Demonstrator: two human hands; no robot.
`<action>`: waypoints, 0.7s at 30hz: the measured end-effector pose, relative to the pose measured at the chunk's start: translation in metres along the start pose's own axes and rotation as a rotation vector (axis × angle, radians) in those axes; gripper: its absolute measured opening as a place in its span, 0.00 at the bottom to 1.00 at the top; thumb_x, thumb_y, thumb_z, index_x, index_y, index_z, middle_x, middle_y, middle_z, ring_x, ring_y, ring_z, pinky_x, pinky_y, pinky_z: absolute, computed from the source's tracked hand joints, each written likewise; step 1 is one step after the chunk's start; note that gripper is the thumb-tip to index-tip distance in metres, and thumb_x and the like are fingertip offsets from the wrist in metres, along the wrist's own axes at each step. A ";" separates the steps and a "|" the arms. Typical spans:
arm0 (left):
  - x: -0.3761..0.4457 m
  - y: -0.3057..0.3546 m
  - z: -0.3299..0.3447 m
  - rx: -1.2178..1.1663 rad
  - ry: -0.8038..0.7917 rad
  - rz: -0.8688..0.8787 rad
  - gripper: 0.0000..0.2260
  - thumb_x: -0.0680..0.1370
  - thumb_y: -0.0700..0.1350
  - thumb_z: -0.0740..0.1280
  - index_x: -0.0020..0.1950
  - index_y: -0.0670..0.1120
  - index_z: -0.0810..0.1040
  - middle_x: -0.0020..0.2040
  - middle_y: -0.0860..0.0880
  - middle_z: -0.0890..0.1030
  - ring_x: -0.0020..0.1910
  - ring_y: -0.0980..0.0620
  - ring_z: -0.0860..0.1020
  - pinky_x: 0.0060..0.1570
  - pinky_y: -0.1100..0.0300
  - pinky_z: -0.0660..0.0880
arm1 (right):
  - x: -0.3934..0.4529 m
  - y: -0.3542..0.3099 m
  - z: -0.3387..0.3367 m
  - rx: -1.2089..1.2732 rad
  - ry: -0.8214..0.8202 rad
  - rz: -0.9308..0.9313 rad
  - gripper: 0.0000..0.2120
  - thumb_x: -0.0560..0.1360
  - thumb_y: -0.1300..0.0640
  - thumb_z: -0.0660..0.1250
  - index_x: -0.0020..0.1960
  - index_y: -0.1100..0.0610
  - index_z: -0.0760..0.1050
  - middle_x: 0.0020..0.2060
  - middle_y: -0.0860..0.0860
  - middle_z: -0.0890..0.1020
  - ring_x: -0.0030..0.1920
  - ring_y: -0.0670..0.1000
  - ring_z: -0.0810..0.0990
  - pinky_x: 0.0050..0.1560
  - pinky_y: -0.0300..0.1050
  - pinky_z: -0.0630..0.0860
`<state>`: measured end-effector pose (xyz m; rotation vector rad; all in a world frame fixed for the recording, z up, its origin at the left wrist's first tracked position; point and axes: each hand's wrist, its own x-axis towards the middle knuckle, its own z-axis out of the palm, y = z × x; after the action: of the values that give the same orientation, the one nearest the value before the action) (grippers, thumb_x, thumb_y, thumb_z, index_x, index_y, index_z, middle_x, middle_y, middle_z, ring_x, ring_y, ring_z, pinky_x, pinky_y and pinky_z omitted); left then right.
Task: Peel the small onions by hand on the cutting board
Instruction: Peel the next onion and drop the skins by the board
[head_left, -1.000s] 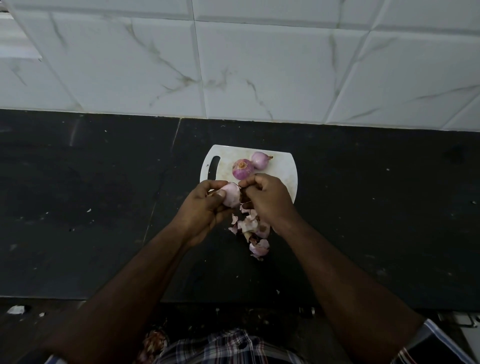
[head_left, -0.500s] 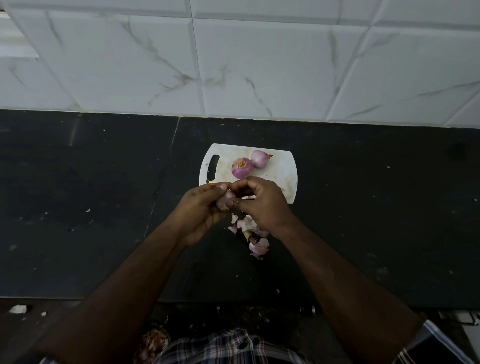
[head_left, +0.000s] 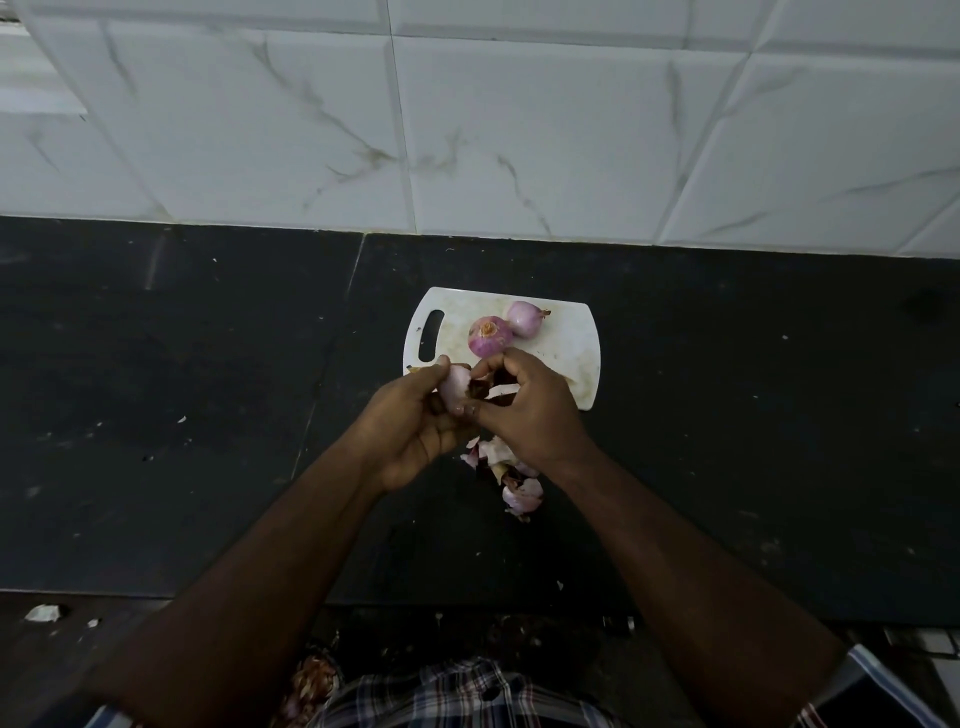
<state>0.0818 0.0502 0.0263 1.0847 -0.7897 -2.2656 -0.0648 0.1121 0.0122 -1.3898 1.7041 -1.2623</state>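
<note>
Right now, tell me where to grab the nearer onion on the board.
Grip the nearer onion around its round purple belly, coming from above. Its root end faces up, its right side touches the other onion, and the right hand sits just in front of it.

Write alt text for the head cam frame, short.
Two bare hands peel a small onion above the near edge of a white cutting board: the left hand holds it, the right hand pulls skin. Two more onions sit on the board; a pile of peels lies on the black counter.
</note>
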 end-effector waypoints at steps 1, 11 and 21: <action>0.000 0.000 -0.002 0.054 -0.019 -0.007 0.15 0.85 0.48 0.61 0.59 0.38 0.80 0.51 0.40 0.85 0.46 0.45 0.85 0.46 0.53 0.84 | 0.000 -0.001 -0.001 0.016 0.015 0.019 0.12 0.68 0.51 0.80 0.48 0.49 0.79 0.43 0.43 0.83 0.47 0.42 0.82 0.48 0.44 0.82; 0.003 -0.003 -0.006 0.305 0.038 0.117 0.11 0.84 0.41 0.63 0.61 0.35 0.77 0.52 0.40 0.85 0.48 0.48 0.86 0.46 0.56 0.83 | 0.003 0.002 -0.003 -0.027 -0.068 0.161 0.14 0.67 0.50 0.80 0.46 0.51 0.77 0.37 0.45 0.81 0.39 0.43 0.79 0.42 0.45 0.82; 0.004 -0.005 -0.004 0.342 0.105 0.161 0.06 0.84 0.40 0.62 0.57 0.39 0.76 0.51 0.40 0.84 0.44 0.48 0.85 0.43 0.53 0.82 | 0.002 0.001 -0.001 -0.069 -0.092 0.137 0.13 0.69 0.49 0.78 0.44 0.51 0.75 0.37 0.46 0.79 0.37 0.43 0.77 0.37 0.39 0.77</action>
<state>0.0819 0.0497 0.0183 1.2293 -1.2044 -1.9673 -0.0667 0.1106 0.0118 -1.3252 1.7614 -1.0581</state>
